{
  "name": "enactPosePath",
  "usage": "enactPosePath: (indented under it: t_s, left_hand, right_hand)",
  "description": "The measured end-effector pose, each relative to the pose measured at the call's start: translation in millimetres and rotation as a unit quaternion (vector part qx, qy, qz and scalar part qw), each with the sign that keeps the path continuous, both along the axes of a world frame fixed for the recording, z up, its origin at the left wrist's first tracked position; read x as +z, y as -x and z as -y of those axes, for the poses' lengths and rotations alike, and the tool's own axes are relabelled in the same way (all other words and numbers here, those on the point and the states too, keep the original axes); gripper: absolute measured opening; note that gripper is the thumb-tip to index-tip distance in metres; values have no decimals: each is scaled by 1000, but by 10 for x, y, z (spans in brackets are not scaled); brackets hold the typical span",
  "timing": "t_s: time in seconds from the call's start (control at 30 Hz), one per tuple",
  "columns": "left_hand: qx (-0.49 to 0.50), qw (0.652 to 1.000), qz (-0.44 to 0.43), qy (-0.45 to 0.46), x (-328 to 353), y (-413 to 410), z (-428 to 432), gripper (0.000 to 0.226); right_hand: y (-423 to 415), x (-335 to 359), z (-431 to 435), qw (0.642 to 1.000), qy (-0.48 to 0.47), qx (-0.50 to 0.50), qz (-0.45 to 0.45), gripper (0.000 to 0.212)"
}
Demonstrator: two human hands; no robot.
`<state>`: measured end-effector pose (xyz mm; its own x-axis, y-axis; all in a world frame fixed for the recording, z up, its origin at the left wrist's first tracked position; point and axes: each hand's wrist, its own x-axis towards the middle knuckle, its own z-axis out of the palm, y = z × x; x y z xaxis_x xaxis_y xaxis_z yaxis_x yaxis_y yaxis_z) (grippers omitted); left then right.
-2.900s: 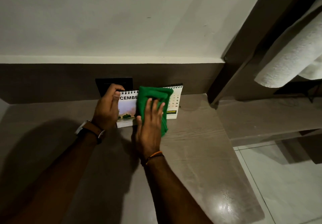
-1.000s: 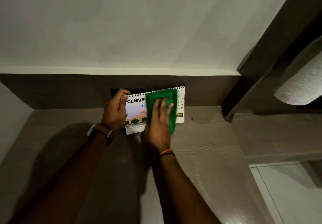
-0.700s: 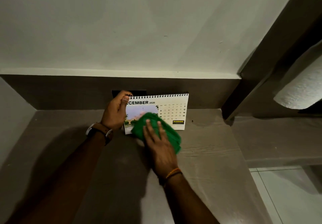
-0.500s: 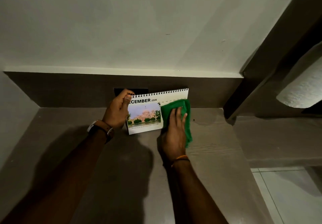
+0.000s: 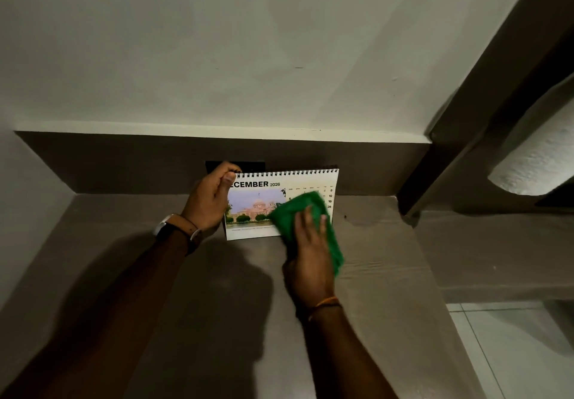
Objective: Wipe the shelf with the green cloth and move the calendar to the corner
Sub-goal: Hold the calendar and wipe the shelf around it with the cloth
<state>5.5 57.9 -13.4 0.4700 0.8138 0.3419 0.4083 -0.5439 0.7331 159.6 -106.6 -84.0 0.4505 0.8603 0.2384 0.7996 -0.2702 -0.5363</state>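
Note:
A white spiral-bound desk calendar (image 5: pixel 261 199), open at December 2026 with a building photo, stands on the brown shelf (image 5: pixel 382 274) against the back panel. My left hand (image 5: pixel 211 199) grips its upper left corner, thumb on the front page. My right hand (image 5: pixel 309 255) presses the green cloth (image 5: pixel 298 209) flat against the calendar's lower right face, covering most of the date grid. The cloth's lower edge hangs down to the shelf surface.
A black switch plate (image 5: pixel 248 165) sits on the back panel behind the calendar. A side wall closes the shelf at the left (image 5: pixel 28 212). A dark post (image 5: pixel 466 137) rises at the right, with rolled white towels (image 5: pixel 540 156) beyond and tiled floor (image 5: pixel 512 352) below.
My right hand has kept rubbing the cloth over the calendar's face, from the middle down to the base, then to the right side. My left hand has held the calendar's corner throughout.

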Motion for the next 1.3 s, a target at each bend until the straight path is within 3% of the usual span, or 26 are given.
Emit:
enactPosePath:
  t_s: [0.1,0.2,0.3,0.37,0.43,0.57,0.67,0.77,0.87,0.97,1.03,1.13,1.23,1.3]
  left_hand:
    - [-6,1000,3,3,-44,-13,15,30]
    - [1,1000,22,14,-75,-30,25,28]
    - [25,999,18,10,-106,-18,-2,27]
    - [33,999,11,8,-100,-2,-29,27]
    - [24,1000,2,4,-72,4,-43,28]
    - [-1,1000,-6,10,-10,-17,-59,27]
    - [-13,1000,1,17,-20,-30,-52,27]
    - [-35,999,11,18,-59,-64,-23,28]
    - [-20,1000,17,12,-105,-72,-67,29]
    - [-6,1000,19,-15,-99,-33,-136,25]
    - [-15,1000,13,-20,-63,-26,-168,26]
    - [-21,1000,0,-15,-15,-29,-182,27]
    - [-24,1000,-2,-10,4,-25,-187,25]
    - [-24,1000,-1,-9,1,-30,-172,25]
  right_hand:
    - [-196,308,-187,993,-22,-66,-91,84]
    - [-112,494,-433,994,-47,-50,-89,89]
    - [188,454,-555,996,-48,73,-28,93]
    - [355,260,-531,981,-28,190,25,80]
    - [423,48,-379,973,-27,224,51,64]
    - [171,-228,-34,982,-15,176,70,68]
    - [-184,-118,-46,998,-38,-32,-41,88]
    - [-209,126,-244,987,-57,-89,-122,90]
    - [95,233,-401,995,-57,27,-73,88]
    - [396,54,-365,982,-27,188,-8,62]
    - [454,-92,-283,974,23,223,15,54]
    - [312,-132,-153,987,24,159,-11,64]
    - [-16,57,-126,997,-43,-21,-65,83]
    - [-188,214,-195,988,-53,-83,-121,86]
